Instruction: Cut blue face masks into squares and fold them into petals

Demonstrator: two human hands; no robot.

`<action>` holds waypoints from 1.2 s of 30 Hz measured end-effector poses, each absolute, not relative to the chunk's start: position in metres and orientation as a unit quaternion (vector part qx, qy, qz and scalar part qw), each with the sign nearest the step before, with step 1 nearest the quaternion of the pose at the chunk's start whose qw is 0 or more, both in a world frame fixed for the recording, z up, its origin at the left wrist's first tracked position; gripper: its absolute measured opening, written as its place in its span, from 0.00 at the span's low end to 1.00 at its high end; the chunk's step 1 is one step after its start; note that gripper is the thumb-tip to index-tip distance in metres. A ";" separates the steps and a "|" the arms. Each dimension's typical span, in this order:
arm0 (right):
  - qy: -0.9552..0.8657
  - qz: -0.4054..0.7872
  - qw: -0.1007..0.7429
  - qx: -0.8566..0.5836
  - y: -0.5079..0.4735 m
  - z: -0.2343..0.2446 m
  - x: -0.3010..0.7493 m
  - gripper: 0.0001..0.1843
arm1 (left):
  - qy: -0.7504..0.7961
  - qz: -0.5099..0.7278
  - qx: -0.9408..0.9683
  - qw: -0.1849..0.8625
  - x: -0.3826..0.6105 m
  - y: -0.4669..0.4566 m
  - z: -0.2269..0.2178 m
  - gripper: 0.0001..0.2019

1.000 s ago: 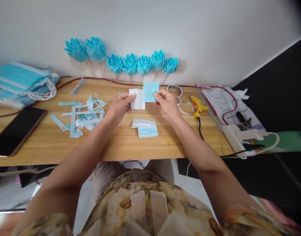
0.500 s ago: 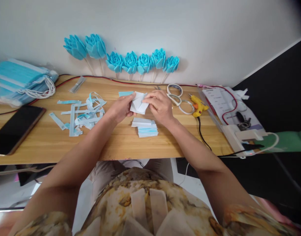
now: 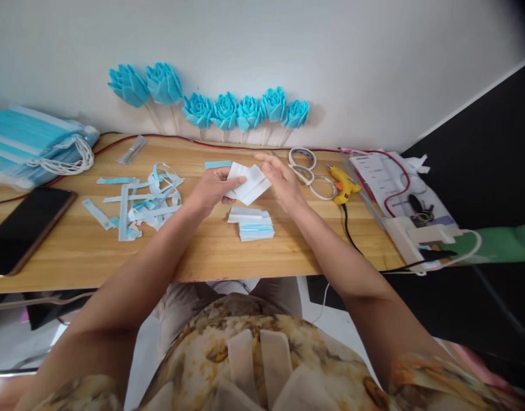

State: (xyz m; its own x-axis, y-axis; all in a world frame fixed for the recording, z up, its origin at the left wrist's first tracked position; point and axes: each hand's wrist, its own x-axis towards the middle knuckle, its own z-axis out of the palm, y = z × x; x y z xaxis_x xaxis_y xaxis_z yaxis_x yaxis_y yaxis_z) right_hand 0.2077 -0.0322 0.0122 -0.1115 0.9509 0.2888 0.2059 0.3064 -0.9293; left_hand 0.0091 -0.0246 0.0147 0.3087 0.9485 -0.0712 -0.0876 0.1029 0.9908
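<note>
My left hand (image 3: 211,187) pinches a creased piece of white mask fabric (image 3: 252,187) between thumb and fingers, above the middle of the table. At the fabric's right edge is my right hand (image 3: 283,178), its fingers stretched out; whether they touch the fabric I cannot tell. Just below lies a stack of cut white and light-blue mask pieces (image 3: 256,229), with a folded white piece on top. Behind my left hand, a light-blue piece (image 3: 217,164) lies partly hidden.
Cut strips (image 3: 148,200), a phone (image 3: 28,228) and packed masks (image 3: 35,140) lie left. Several blue fabric flowers (image 3: 225,110) on sticks lean against the wall. Tape rolls (image 3: 324,187), a yellow glue gun (image 3: 344,184) and a power strip (image 3: 403,240) sit right.
My right hand has let its pinch on the white fabric go and its fingers have straightened. The fabric now lies more spread out in my left hand, its thumb on top.
</note>
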 end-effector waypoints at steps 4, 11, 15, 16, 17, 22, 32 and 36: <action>-0.622 0.385 0.497 -0.467 -0.030 0.008 0.204 0.20 | 0.399 0.431 0.531 0.611 0.012 -0.026 0.018 0.18; -0.621 0.347 0.539 -0.451 -0.020 0.010 0.217 0.12 | 0.406 0.436 0.531 0.603 0.007 -0.022 0.017 0.20; -0.675 0.366 0.498 -0.403 -0.026 0.025 0.224 0.14 | 0.427 0.424 0.535 0.593 0.006 -0.023 0.019 0.19; -0.699 0.369 0.477 -0.385 -0.029 0.028 0.223 0.13 | 0.429 0.418 0.541 0.590 0.007 -0.024 0.020 0.18; -0.721 0.366 0.457 -0.371 -0.032 0.030 0.222 0.12 | 0.428 0.412 0.549 0.587 0.008 -0.026 0.020 0.18; -0.763 0.290 0.453 -0.359 -0.042 0.035 0.213 0.09 | 0.403 0.398 0.585 0.581 0.010 -0.030 0.022 0.21; -0.695 0.373 0.470 -0.397 -0.048 0.035 0.208 0.14 | 0.423 0.405 0.587 0.559 0.012 -0.028 0.018 0.19; -0.674 0.334 0.478 -0.454 -0.042 0.023 0.198 0.09 | 0.405 0.393 0.584 0.584 0.013 -0.030 0.015 0.25</action>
